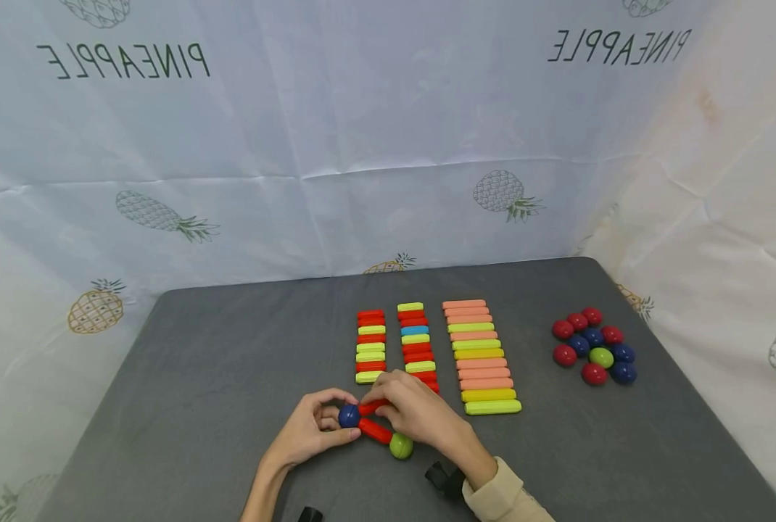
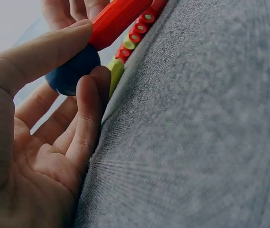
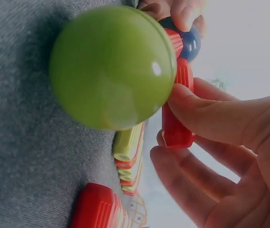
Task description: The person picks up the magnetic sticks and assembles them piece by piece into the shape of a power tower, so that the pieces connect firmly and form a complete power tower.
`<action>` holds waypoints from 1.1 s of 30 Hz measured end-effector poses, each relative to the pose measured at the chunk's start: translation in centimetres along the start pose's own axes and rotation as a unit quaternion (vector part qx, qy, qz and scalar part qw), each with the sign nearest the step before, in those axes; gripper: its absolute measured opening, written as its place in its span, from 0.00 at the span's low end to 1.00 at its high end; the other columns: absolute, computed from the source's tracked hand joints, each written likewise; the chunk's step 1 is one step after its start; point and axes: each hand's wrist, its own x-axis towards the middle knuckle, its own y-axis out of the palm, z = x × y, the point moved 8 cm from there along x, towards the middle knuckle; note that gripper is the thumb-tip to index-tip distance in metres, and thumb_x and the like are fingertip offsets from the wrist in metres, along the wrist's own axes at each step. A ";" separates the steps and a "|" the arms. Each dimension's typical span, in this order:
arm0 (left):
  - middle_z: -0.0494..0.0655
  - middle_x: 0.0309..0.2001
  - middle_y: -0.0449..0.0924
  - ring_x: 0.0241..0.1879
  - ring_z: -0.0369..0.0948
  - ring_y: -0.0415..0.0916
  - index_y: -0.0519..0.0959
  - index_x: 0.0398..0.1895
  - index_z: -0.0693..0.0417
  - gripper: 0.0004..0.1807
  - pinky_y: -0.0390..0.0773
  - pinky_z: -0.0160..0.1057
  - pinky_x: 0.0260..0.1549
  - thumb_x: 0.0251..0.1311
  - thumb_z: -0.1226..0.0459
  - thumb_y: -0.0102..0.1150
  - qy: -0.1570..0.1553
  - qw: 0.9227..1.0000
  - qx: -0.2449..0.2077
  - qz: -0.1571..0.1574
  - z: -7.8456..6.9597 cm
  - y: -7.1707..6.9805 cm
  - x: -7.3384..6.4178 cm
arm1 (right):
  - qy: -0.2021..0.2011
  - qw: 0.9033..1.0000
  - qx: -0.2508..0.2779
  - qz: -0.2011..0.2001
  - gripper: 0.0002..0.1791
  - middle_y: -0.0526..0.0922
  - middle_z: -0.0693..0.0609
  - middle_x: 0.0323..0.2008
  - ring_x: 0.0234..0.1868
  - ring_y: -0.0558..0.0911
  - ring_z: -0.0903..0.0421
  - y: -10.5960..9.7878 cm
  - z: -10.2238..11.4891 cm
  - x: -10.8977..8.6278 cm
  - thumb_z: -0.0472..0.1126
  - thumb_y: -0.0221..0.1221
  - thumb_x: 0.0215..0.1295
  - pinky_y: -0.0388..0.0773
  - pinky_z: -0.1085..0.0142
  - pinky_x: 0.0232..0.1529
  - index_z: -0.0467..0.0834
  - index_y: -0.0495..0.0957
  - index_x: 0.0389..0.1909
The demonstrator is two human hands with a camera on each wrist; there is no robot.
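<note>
Between the thumb and fingers of my left hand (image 1: 311,429) is a blue ball (image 1: 349,415), gripped near the front middle of the table. A red rod (image 1: 376,431) runs from that ball to a green ball (image 1: 401,446) on its right. My right hand (image 1: 416,407) pinches a second red rod (image 3: 177,121), whose far end meets the blue ball. In the right wrist view the green ball looms large in front of the right hand's thumb. The left wrist view shows the blue ball (image 2: 73,71) under the left thumb, a red rod (image 2: 120,21) rising from it.
Two columns of short red, yellow-green and blue rods (image 1: 371,338) lie behind the hands. A column of longer pink and yellow rods (image 1: 484,364) is right of them. Red, blue and green balls (image 1: 601,357) cluster at the right. A black object (image 1: 444,480) is near the right wrist.
</note>
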 end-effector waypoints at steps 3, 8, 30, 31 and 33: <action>0.48 0.38 0.87 0.31 0.29 0.84 0.77 0.54 0.69 0.21 0.84 0.31 0.32 0.59 0.71 0.70 0.000 1.000 0.022 -0.005 -0.1 0.1 0.0 | 0.001 1.000 -0.006 0.004 0.13 0.86 0.56 0.43 0.45 0.79 0.61 0.1 0.2 -0.1 0.32 0.67 0.64 0.81 0.70 0.49 0.47 0.89 0.47; 0.61 0.45 0.85 0.30 0.27 0.80 0.81 0.52 0.59 0.18 0.83 0.33 0.26 0.61 0.65 0.71 0.005 0.994 0.106 -0.032 -0.4 0.5 0.2 | -0.004 1.000 0.013 0.012 0.12 0.87 0.55 0.45 0.46 0.80 0.61 0.5 0.2 0.0 0.33 0.67 0.65 0.81 0.71 0.50 0.46 0.88 0.49; 0.39 0.33 0.82 0.23 0.26 0.65 0.82 0.45 0.46 0.09 0.68 0.28 0.25 0.66 0.57 0.67 -0.010 0.971 0.233 -0.060 -0.8 1.3 0.9 | 0.212 0.923 -0.075 -0.313 0.12 0.87 0.37 0.44 0.36 0.82 0.45 -14.9 -12.5 -12.1 0.35 0.68 0.64 0.83 0.54 0.38 0.37 0.87 0.47; 0.39 0.33 0.82 0.23 0.26 0.64 0.81 0.46 0.46 0.09 0.67 0.28 0.25 0.67 0.57 0.66 -0.010 0.970 0.234 -0.059 -0.9 1.3 0.8 | 0.233 0.913 -0.080 -0.326 0.12 0.86 0.34 0.45 0.37 0.82 0.41 -15.4 -13.8 -13.2 0.34 0.67 0.64 0.83 0.51 0.40 0.35 0.86 0.48; 0.38 0.32 0.82 0.22 0.26 0.63 0.81 0.46 0.46 0.08 0.67 0.28 0.25 0.67 0.57 0.66 -0.012 0.970 0.234 -0.058 -0.9 1.3 0.8 | 0.272 0.901 -0.081 -0.328 0.14 0.84 0.30 0.49 0.40 0.81 0.36 -15.8 -15.9 -14.9 0.33 0.66 0.64 0.81 0.48 0.41 0.33 0.85 0.50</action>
